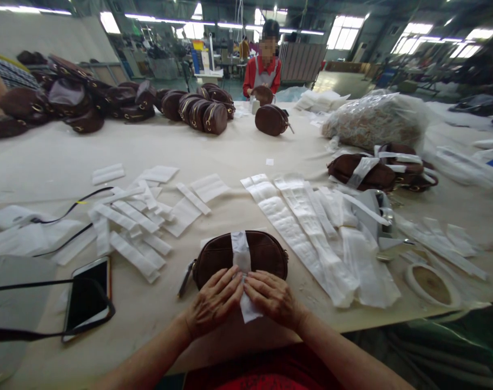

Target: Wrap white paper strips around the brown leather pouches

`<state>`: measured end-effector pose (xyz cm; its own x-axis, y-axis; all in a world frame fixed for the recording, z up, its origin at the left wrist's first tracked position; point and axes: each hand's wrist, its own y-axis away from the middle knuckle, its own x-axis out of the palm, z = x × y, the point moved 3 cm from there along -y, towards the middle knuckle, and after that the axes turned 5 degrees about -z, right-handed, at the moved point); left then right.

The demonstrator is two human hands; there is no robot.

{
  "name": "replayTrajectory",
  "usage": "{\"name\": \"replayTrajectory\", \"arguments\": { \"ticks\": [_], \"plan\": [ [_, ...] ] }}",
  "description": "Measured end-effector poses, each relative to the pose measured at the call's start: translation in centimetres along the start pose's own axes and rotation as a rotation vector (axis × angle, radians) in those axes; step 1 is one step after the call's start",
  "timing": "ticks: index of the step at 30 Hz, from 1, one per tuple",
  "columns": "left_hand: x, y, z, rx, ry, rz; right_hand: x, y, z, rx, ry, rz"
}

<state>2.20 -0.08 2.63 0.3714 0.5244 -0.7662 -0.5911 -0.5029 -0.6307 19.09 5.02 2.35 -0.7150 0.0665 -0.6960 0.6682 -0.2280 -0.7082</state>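
A dark brown oval zip bag (214, 260) lies in front of me at the table's near side. Around its middle runs a white wrapping strip (241, 249), whose loose tail hangs toward me between my hands. My left hand (216, 298) rests on the bag's lower left, with stretched fingers laid flat at the strip. From the other side my right hand (273, 295) lies likewise, its fingertips on the strip's right edge. Both thumbs are hidden. A zipper pull (185, 280) sticks out at the bag's left end.
Cut white foam strips (136, 216) lie left, longer white strips (307, 216) right. A phone (87, 295), a tape dispenser (374, 214) and a tape roll (431, 284) flank me. Wrapped bags (363, 170) sit right; more brown bags (197, 111) stand behind. A person in red (262, 76) faces me.
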Motion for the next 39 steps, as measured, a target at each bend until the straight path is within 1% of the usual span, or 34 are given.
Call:
{"name": "replayTrajectory", "arguments": {
  "ticks": [4, 6, 8, 9, 11, 14, 16, 18, 21, 23, 25, 27, 29, 33, 37, 39],
  "plan": [
    [-0.1, -0.2, 0.0, 0.000, 0.001, -0.012, -0.7, 0.2, 0.2, 0.063, -0.068, -0.032],
    [-0.1, -0.3, 0.2, -0.009, 0.023, -0.024, -1.6, 1.1, 0.8, 0.104, -0.057, -0.068],
    [-0.2, -0.4, 0.4, -0.022, 0.046, -0.023, -2.4, 2.4, 1.7, 0.177, -0.025, -0.087],
    [-0.2, -0.4, 0.4, -0.027, 0.059, -0.022, -2.7, 3.0, 2.3, 0.221, -0.016, -0.075],
    [-0.2, -0.4, 0.5, -0.045, 0.084, -0.029, -2.8, 3.9, 3.4, 0.292, -0.038, 0.001],
    [-0.1, -0.4, 0.5, -0.078, 0.107, -0.043, -1.8, 4.2, 4.8, 0.350, -0.135, 0.136],
    [-0.1, -0.4, 0.5, -0.091, 0.111, -0.039, -0.7, 4.0, 5.1, 0.425, -0.183, 0.174],
    [0.0, -0.4, 0.5, -0.093, 0.111, -0.033, 0.4, 3.9, 5.0, 0.530, -0.197, 0.152],
    [-0.1, -0.5, 0.5, -0.095, 0.112, -0.027, 1.6, 4.1, 4.8, 0.674, -0.234, 0.082],
    [-0.1, -0.5, 0.5, -0.101, 0.114, -0.026, 2.0, 4.2, 4.8, 0.746, -0.283, 0.064],
    [-0.1, -0.4, 0.5, -0.101, 0.114, -0.027, 2.2, 4.4, 4.8, 0.787, -0.303, 0.068],
    [0.0, -0.4, 0.4, -0.087, 0.104, -0.031, 2.4, 4.4, 4.9, 0.782, -0.274, 0.079],
    [0.1, -0.3, 0.2, -0.064, 0.081, -0.033, 2.7, 4.5, 5.1, 0.744, -0.201, 0.070],
    [0.1, -0.3, -0.2, -0.052, 0.042, -0.018, 2.9, 4.5, 5.4, 0.665, -0.087, 0.004],
    [0.0, -0.5, -0.5, -0.060, -0.003, -0.040, 2.3, 3.9, 5.5, 0.585, -0.092, -0.086],
    [0.1, -0.5, -0.5, -0.054, -0.024, -0.044, 2.1, 3.6, 5.5, 0.526, -0.128, -0.085]
  ]
}}
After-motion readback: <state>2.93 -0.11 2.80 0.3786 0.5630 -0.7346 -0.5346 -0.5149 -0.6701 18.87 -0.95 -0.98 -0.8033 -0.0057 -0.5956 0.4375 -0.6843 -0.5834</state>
